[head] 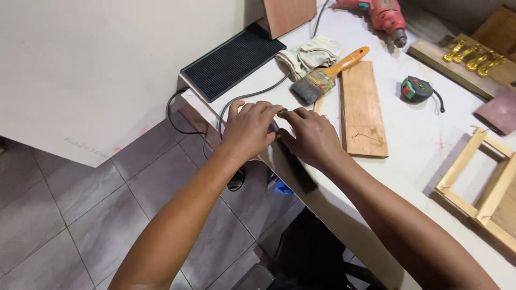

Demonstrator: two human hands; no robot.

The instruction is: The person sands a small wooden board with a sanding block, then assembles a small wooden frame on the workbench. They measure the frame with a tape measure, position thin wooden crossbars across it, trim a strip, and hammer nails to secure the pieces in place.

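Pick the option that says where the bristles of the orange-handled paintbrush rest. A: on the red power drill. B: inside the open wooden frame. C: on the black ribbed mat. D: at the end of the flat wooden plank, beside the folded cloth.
D: the orange-handled paintbrush lies with its bristles by the top end of the flat wooden plank, next to the folded cloth.

White table (424,139), paintbrush (322,78), wooden plank (363,110), tape measure (415,89), drill (384,15)

No pkgs, signs or screens in view. Only label-ish item: small green/red sticker on black tape measure (416,89), on white table (430,139), right of wood plank (363,110).
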